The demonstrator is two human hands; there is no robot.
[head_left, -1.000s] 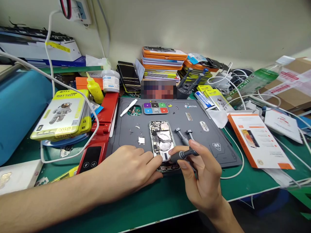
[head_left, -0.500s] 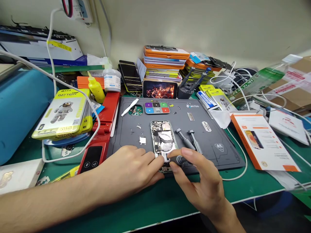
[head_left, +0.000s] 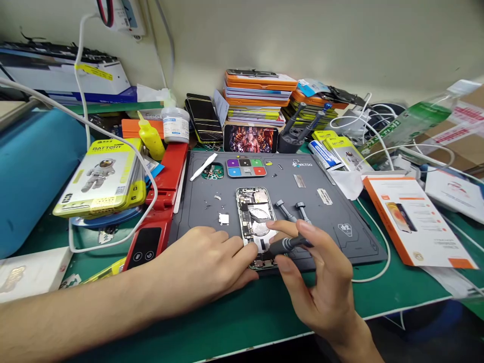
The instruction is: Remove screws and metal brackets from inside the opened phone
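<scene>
An opened phone [head_left: 260, 210] lies on the dark work mat, its inner boards and a round coil showing. My left hand [head_left: 215, 257] is closed at the phone's lower left edge, index finger and thumb gripping it. In my right hand [head_left: 321, 267], between thumb and fingers, is a dark grey screwdriver [head_left: 285, 245]. Its front end points left over the lower part of the phone; the tip is hard to make out. Two more screwdrivers [head_left: 286, 212] lie just right of the phone. A small metal plate [head_left: 224, 219] rests to its left.
Behind the phone are a colour-sectioned tray [head_left: 246, 172], a white pry tool [head_left: 204, 167] and a propped phone playing video [head_left: 251, 139]. Left of the mat [head_left: 325, 227] stands a red device [head_left: 145, 247] beside battery packs [head_left: 98, 174]. An orange-white box [head_left: 419, 222] and cables lie right.
My right hand has tilted the screwdriver, raising its handle end to the right, and its fingers have shifted. My left hand stays at the phone. The view has shifted slightly.
</scene>
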